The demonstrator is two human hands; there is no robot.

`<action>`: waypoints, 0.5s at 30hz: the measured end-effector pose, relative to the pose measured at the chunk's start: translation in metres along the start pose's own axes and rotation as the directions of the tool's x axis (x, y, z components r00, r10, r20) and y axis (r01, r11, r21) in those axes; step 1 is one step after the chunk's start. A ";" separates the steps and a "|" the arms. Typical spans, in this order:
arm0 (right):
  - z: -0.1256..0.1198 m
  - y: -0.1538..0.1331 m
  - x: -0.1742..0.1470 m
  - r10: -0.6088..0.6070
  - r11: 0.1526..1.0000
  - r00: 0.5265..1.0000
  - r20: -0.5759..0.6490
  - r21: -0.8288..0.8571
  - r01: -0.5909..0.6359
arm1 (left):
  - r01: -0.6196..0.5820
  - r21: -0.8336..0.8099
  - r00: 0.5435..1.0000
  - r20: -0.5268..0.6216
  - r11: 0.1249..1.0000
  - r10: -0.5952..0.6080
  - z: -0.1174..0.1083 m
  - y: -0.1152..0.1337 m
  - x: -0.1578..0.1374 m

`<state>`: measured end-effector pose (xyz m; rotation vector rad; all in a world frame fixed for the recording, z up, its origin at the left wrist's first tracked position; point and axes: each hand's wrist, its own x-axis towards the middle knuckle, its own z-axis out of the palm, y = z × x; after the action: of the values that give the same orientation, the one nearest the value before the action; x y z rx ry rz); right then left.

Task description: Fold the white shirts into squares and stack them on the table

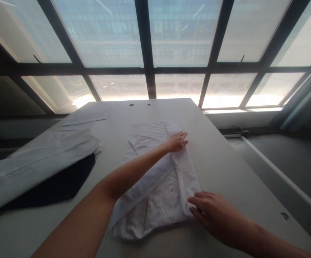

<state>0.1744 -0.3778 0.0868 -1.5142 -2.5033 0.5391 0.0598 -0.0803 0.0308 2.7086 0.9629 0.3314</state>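
Note:
A white garment (160,211), partly folded lengthwise, lies flat on the white table. A pocket and a button show on its near part, and a folded strip runs along its right side. My left hand (178,141) reaches across the cloth and rests on the far part of that strip, fingers stretched out toward the right edge. At the near right corner my right hand (207,209) has the folded edge between thumb and fingers. Part of the garment is hidden beneath my left forearm.
Left of the garment lie more white cloth (45,154) and a dark navy piece (56,188). White sheets (88,114) lie at the far left of the table (219,168). A small black object (284,215) is near the right edge. Large windows stand behind.

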 end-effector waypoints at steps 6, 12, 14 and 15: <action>0.017 0.033 0.048 0.135 0.990 0.922 -0.363 0.005 -0.143 | 0.057 0.039 0.997 0.057 0.998 -0.060 0.024 0.023 -0.027; 0.059 0.053 0.057 0.131 0.989 0.937 -0.323 -0.020 -0.145 | 0.361 -0.374 0.869 -0.198 0.855 -0.453 0.021 0.003 -0.015; 0.061 0.054 0.057 0.137 0.989 0.941 -0.309 -0.016 -0.149 | 0.427 -0.490 0.791 -0.205 0.760 -0.576 0.014 -0.008 -0.006; 0.061 0.054 0.057 0.139 0.988 0.942 -0.307 -0.015 -0.151 | 0.447 -0.520 0.765 -0.200 0.728 -0.612 0.009 -0.013 -0.002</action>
<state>0.1724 -0.3184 0.0071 -1.6623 -2.1920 0.2522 0.0532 -0.0733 0.0176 1.8670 1.5086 0.8290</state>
